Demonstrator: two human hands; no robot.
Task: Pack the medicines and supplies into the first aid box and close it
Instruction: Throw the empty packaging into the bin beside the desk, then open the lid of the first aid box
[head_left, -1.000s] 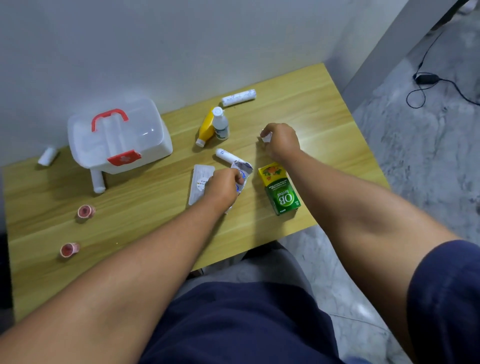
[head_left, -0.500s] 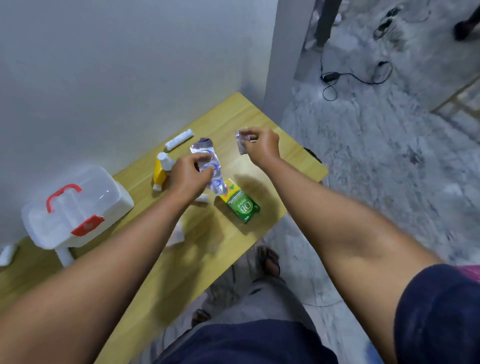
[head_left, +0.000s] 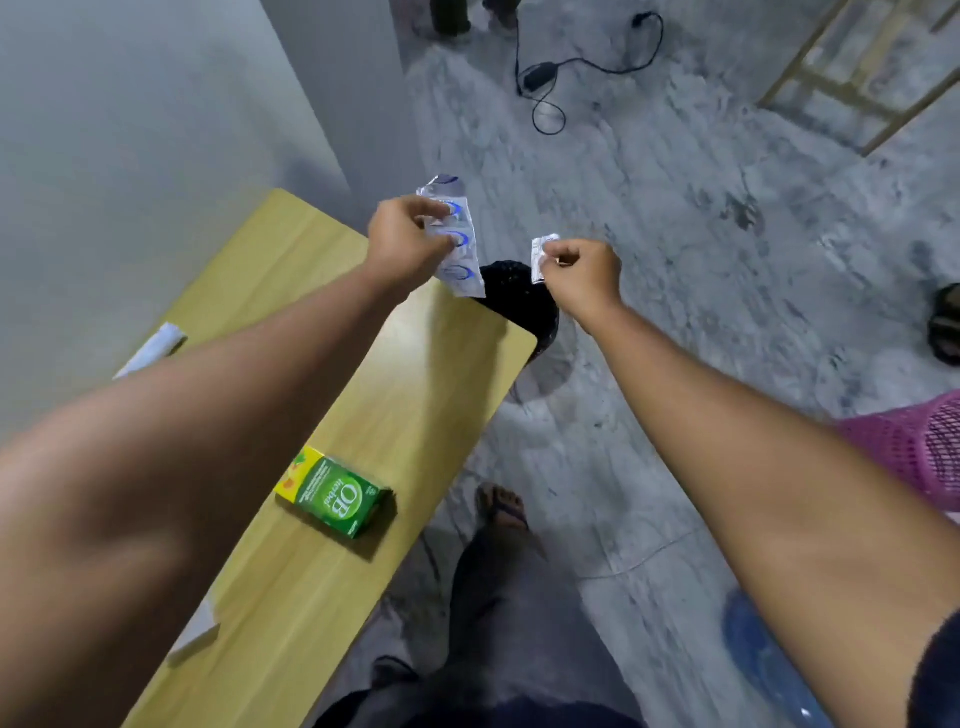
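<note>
My left hand (head_left: 402, 241) pinches a crinkled silver wrapper with blue rings (head_left: 457, 244), held up past the table's right end. To its right, my right hand (head_left: 582, 270) grips a small torn white scrap (head_left: 540, 254). Both hang over a black mesh bin (head_left: 519, 301) on the floor. A green and yellow medicine box (head_left: 335, 491) lies on the wooden table (head_left: 415, 374). A white roll (head_left: 156, 345) shows behind my left forearm. The first aid box is out of view.
A flat white packet (head_left: 195, 631) peeks out under my left arm. A pink mesh basket (head_left: 914, 447) sits at the right edge. A black cable and adapter (head_left: 540, 78) lie on the grey floor. My sandalled foot (head_left: 501, 506) is below the table edge.
The view swung right, away from the first aid box. Both hands lifted the wrapper and the scrap off the table and carried them rightward over the black bin.
</note>
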